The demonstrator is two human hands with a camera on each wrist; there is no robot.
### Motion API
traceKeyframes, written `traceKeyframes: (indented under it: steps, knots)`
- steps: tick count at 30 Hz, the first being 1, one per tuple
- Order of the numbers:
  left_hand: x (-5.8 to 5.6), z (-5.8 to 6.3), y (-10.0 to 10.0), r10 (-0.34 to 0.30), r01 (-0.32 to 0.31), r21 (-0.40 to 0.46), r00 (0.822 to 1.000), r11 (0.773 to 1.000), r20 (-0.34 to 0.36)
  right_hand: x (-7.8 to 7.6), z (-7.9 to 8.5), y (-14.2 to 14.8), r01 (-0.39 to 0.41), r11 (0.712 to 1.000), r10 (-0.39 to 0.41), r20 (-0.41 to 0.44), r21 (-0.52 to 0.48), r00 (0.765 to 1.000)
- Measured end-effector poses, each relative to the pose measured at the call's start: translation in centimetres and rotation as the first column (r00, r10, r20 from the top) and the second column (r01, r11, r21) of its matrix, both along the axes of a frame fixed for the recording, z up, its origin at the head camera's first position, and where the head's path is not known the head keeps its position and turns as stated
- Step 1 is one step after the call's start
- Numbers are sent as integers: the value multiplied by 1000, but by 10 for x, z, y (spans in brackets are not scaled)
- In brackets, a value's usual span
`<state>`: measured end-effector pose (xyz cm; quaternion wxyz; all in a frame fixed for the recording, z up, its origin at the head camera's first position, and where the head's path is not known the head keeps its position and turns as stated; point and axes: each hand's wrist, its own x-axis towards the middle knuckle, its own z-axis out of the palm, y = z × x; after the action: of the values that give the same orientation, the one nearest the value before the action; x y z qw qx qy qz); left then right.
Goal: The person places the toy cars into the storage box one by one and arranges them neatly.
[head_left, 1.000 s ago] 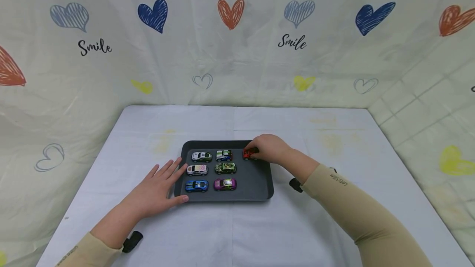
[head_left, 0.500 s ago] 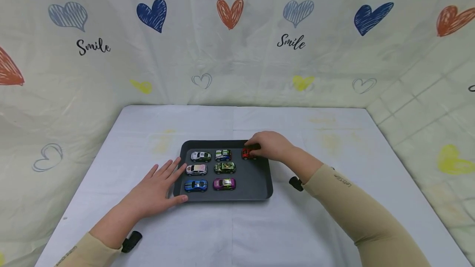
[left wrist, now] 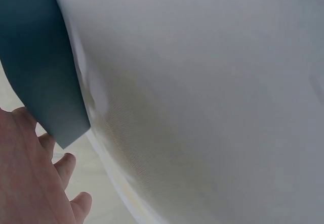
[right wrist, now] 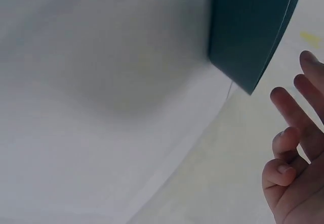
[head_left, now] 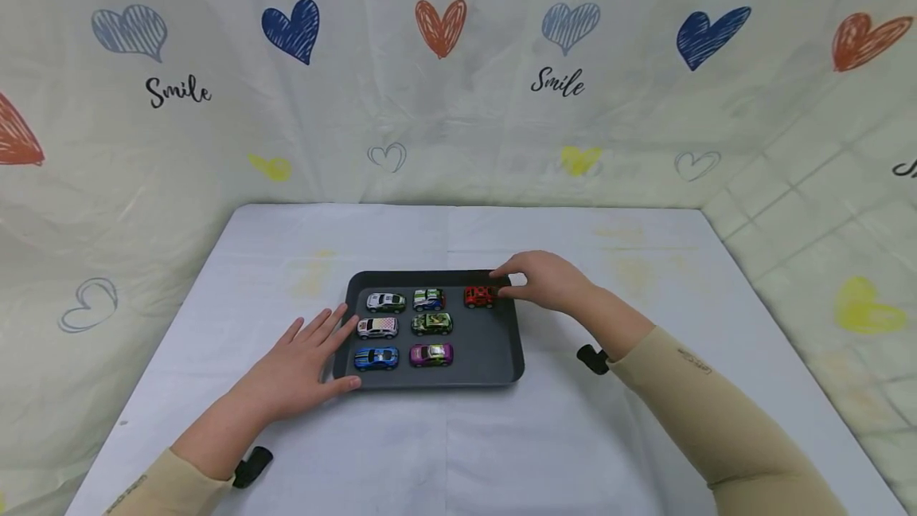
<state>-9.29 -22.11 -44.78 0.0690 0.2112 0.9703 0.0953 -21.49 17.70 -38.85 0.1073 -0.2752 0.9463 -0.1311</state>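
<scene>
A dark grey tray [head_left: 494, 357] holds several small toy cars in rows. A red toy car [head_left: 479, 297] sits alone at its back right. My right hand [head_left: 548, 281] is just right of that car, over the tray's right rim, its thumb and fingers parted with nothing between them. My left hand [head_left: 297, 369] lies with fingers spread at the tray's left edge, thumb near the front left corner. Nearest to it are a white and pink car [head_left: 377, 328] and a blue car [head_left: 376, 358]. In the right wrist view the tray's side [right wrist: 248, 37] stands beside the fingers.
A silver-white car [head_left: 385, 302], a white, blue and green car [head_left: 428, 299], a green camouflage car [head_left: 432, 323] and a purple car [head_left: 431, 354] stand in the tray. White cloth covers the table [head_left: 444, 452]. A curtain with printed hearts [head_left: 440, 29] hangs behind.
My right hand has let go of the red car and drawn back to the right, so the whole car shows. The left hand stays where it was.
</scene>
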Motion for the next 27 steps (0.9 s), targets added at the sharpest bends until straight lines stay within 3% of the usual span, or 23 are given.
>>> traceKeyframes:
  steps: [10,15,27]
  knots:
    - [1,1,1,1,-1,-2,1000,1000,5,11,-7,48,77,996,-76,43,-37,996]
    - [1,1,1,6,-6,-5,1000,1000,5,22,-7,72,85,996,-84,44,-23,996]
    - [1,5,2,7,-7,-9,1000,1000,8,44,-6,133,190,981,-194,120,43,974]
